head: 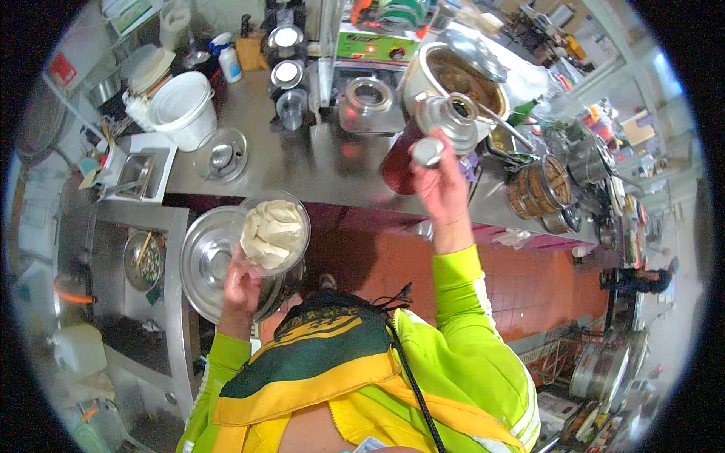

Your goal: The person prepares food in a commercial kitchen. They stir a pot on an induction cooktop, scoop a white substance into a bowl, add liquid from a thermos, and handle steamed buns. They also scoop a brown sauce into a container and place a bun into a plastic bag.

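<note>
My left hand (242, 277) grips the near rim of a clear bowl (307, 240) in which pale, soft-looking chunks, perhaps tofu pudding, lie in thick slices. Below it stands a large round metal vessel with a lid (212, 272). Over the counter's front edge, my right hand (444, 189) is raised, its fingers around a small round white-topped object (427, 152) that may be a lid or a ladle's bowl. Just beyond that hand are a stacked metal lid with a ring opening (447, 122) and a big white pot (422, 68) of brown liquid with a ladle handle (507, 127).
On the steel counter (272, 164) stand a white bucket (184, 110), a glass lid (221, 156), a cup-sealing machine (371, 105), a spray bottle (229, 59) and a wooden barrel (538, 187). A sink (181, 283) holding a bowl of chopped food (144, 263) is at left. A person (637, 280) is far right.
</note>
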The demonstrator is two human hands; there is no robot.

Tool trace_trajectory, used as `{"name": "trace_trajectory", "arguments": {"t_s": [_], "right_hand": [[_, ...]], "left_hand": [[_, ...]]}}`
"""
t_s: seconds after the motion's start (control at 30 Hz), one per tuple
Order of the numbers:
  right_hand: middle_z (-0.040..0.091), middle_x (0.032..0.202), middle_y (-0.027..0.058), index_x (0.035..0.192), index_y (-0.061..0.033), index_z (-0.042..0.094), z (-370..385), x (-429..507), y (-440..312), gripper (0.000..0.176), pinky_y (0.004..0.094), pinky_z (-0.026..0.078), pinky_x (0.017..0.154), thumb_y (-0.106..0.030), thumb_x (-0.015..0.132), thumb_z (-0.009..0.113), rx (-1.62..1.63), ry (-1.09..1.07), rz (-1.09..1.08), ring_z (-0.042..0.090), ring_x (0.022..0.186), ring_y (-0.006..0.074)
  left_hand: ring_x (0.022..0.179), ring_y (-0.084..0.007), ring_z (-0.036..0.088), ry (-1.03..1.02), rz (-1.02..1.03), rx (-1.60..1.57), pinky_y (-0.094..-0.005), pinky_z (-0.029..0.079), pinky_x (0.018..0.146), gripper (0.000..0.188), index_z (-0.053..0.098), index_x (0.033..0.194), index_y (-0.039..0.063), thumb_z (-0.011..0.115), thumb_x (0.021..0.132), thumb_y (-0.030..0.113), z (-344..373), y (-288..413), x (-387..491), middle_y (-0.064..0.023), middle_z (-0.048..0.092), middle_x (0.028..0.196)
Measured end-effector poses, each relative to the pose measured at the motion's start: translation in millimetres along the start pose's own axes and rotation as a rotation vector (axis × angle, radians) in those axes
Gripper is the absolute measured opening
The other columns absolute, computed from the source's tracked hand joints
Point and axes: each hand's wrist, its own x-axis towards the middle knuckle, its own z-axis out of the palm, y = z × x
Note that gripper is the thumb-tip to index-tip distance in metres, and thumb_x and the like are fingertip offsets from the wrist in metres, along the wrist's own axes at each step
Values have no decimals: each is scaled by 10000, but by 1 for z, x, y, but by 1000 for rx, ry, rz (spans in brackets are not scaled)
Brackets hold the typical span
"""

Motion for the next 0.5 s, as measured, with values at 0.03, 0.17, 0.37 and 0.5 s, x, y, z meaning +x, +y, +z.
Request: {"name": "trace_trajectory", "arguments": {"t_s": [0.03,0.17,0.37,0.5], "right_hand": [[578,1123,122,1332,-92,430,6,4,-19,459,341,548,798,-209,918,589,-64,-79,-104,599,916,211],[560,1067,57,1191,-37,526,1,42,-74,316,305,514,818,-149,905,598,-733,243,-575,575,996,158],[627,952,102,964,-88,602,-46,77,-75,317,388,448,830,-261,736,740,-1718,667,-649,574,918,297],[633,942,99,943,-93,618,-63,77,-74,282,373,445,856,-227,727,741,-1765,546,-806,579,956,290]], "left_hand": [[1251,-268,458,-37,-5,-45,-369,377,1049,674,291,1421,-18,506,815,185,4,-3,2,-148,427,1395],[1255,-270,461,-183,-61,22,-377,368,1060,676,309,1408,-15,537,809,197,17,-9,9,-143,455,1372],[1244,-249,469,-221,-124,121,-357,368,1056,747,314,1392,-27,597,758,249,38,-27,9,-145,452,1364],[1284,-260,429,-354,-188,160,-364,352,1069,772,277,1413,-37,586,773,263,60,-41,16,-161,410,1400]]}}
